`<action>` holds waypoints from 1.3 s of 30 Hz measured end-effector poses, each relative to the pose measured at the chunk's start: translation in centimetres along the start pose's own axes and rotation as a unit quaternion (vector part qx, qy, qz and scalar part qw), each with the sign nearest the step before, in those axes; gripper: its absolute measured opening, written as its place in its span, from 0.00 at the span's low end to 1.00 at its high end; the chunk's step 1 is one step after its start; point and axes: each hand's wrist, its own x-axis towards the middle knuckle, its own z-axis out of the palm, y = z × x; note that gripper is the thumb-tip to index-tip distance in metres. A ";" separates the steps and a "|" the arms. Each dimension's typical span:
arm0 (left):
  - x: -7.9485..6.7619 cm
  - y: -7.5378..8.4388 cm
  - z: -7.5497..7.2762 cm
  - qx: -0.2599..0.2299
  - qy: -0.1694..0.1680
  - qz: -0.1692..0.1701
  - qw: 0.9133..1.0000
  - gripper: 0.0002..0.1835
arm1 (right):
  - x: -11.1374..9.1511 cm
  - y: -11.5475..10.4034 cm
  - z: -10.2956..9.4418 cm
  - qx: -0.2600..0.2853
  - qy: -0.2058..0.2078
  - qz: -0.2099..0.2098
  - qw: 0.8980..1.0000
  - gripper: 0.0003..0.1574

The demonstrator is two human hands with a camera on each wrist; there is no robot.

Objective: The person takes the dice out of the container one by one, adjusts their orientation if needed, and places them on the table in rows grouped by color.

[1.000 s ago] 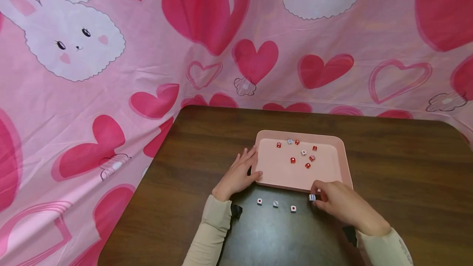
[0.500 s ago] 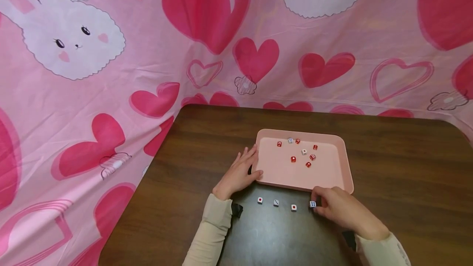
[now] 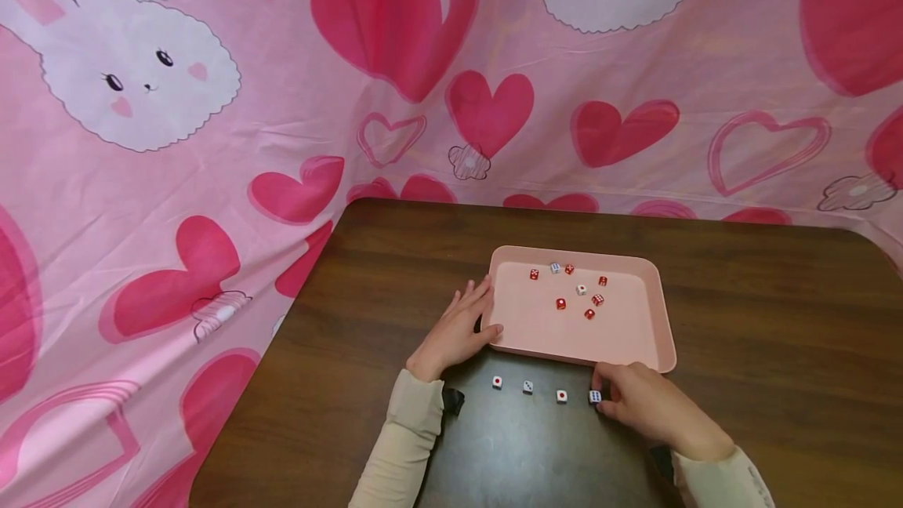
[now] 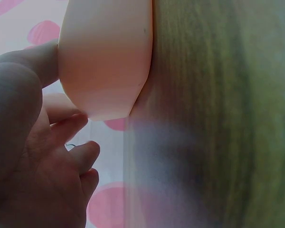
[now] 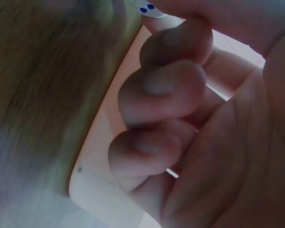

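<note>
My right hand [image 3: 645,402] pinches a white die [image 3: 595,397] with blue pips between thumb and fingertips, low over the table just in front of the tray. In the right wrist view only a corner of that die [image 5: 149,9] shows at the top, with the other fingers curled below it. My left hand [image 3: 455,333] rests at the left end of the pink tray [image 3: 536,339], fingers stretched along its side and thumb on the near rim. Left of the pinched die lie white dice in a loose row: one die [image 3: 497,382], a second die [image 3: 527,387] and a third die [image 3: 561,397].
Inside the tray lie several red dice, such as this red die [image 3: 560,304], and two pale ones, a white die [image 3: 582,289] and a bluish die [image 3: 555,267]. The brown wooden table [image 3: 762,320] meets a pink heart-patterned cloth [image 3: 494,38] behind and at left.
My right hand has drawn the pinched die toward me, away from the tray's near edge, to the right end of the row. The left hand has stayed at the tray.
</note>
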 end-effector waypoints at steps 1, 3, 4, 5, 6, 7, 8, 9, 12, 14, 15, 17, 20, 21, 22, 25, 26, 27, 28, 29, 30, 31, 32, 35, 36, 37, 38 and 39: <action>0.0 0.0 0.0 -0.001 0.000 0.000 1.000 0.39 | 0.0 0.0 0.0 0.001 -0.001 0.001 1.000 0.11; 0.0 0.0 0.0 -0.002 -0.001 -0.001 1.000 0.39 | 0.0 0.1 0.1 0.005 -0.005 0.005 1.000 0.11; 0.0 0.0 0.0 -0.004 -0.001 0.000 1.000 0.39 | 0.0 0.1 0.2 0.006 -0.006 0.005 1.000 0.11; 0.0 0.0 0.0 -0.004 -0.001 0.000 1.000 0.39 | 0.0 0.2 0.2 0.005 -0.006 0.005 1.000 0.11; 0.0 0.0 0.0 -0.004 -0.001 -0.001 1.000 0.39 | 0.0 0.2 0.3 0.005 -0.006 0.005 1.000 0.11; 0.0 0.0 0.0 -0.003 -0.002 -0.002 1.000 0.39 | 0.0 0.2 0.3 0.005 -0.005 0.003 1.000 0.11; 0.0 0.0 0.0 -0.002 -0.002 -0.002 1.000 0.39 | 0.0 0.2 0.3 0.004 -0.002 0.000 1.000 0.11; -0.1 0.0 0.0 -0.002 -0.002 -0.002 1.000 0.39 | 0.0 0.3 0.4 0.001 0.002 -0.005 1.000 0.12; -0.1 0.0 -0.1 0.002 -0.003 -0.005 1.000 0.39 | 0.1 0.3 0.5 -0.004 0.010 -0.016 1.000 0.12; 0.0 0.0 -0.1 0.003 -0.004 -0.006 1.000 0.39 | 0.1 0.3 0.6 -0.007 0.013 -0.020 1.000 0.12; 0.0 0.0 -0.1 0.004 -0.005 -0.007 1.000 0.39 | 0.1 0.3 0.6 -0.007 0.012 -0.019 1.000 0.12; 0.0 0.0 0.0 0.006 -0.005 -0.008 1.000 0.39 | 0.1 0.3 0.6 -0.006 0.009 -0.016 1.000 0.12; 0.1 0.0 0.0 0.006 -0.005 -0.008 1.000 0.39 | 0.1 0.3 0.7 -0.008 0.006 -0.013 1.000 0.12; 0.1 0.0 0.0 0.005 -0.004 -0.007 1.000 0.39 | 0.1 0.3 0.7 -0.007 0.003 -0.010 1.000 0.12; 0.1 0.0 0.1 0.005 -0.004 -0.008 1.000 0.39 | 0.1 0.3 0.7 -0.007 0.003 -0.009 1.000 0.12; 0.1 0.0 0.1 0.004 -0.005 -0.010 1.000 0.40 | 0.1 0.4 0.8 -0.007 0.002 -0.007 1.000 0.12; 0.0 0.0 0.1 0.005 -0.005 -0.010 1.000 0.40 | 0.1 0.4 0.8 -0.007 0.002 -0.006 1.000 0.12; 0.0 0.0 0.0 0.005 -0.005 -0.011 1.000 0.40 | 0.1 0.4 0.9 -0.008 0.003 -0.006 1.000 0.12; 0.0 0.0 0.0 0.004 -0.005 -0.010 1.000 0.40 | 0.1 0.4 0.9 -0.010 0.004 -0.006 1.000 0.12; 0.0 0.0 0.0 0.004 -0.004 -0.010 1.000 0.40 | 0.1 0.4 0.9 -0.011 0.005 -0.005 1.000 0.12; 0.0 0.0 0.0 0.004 -0.004 -0.010 1.000 0.40 | 0.1 0.4 0.9 -0.012 0.007 -0.005 1.000 0.12; 0.0 0.0 0.0 0.004 -0.004 -0.009 1.000 0.40 | 0.1 0.4 1.0 -0.014 0.008 -0.004 1.000 0.12; 0.0 0.0 0.0 0.003 -0.004 -0.009 1.000 0.40 | 0.1 0.4 1.0 -0.015 0.009 -0.004 1.000 0.12; 0.0 0.0 0.0 0.003 -0.002 -0.005 1.000 0.40 | 0.1 0.5 1.0 -0.016 0.009 -0.003 1.000 0.13; -0.1 0.0 0.0 0.003 -0.002 -0.004 1.000 0.40 | 0.1 0.5 1.0 -0.016 0.007 -0.002 1.000 0.13; -0.1 0.0 0.0 0.003 -0.001 -0.003 1.000 0.39 | 0.1 0.5 1.0 -0.015 0.006 -0.001 1.000 0.13; -0.1 0.0 0.0 0.003 0.000 -0.001 1.000 0.39 | 0.1 0.5 1.0 -0.015 0.004 0.001 1.000 0.13; -0.1 0.0 0.0 0.003 0.000 0.000 1.000 0.39 | 0.1 0.5 1.1 -0.015 0.002 0.003 1.000 0.13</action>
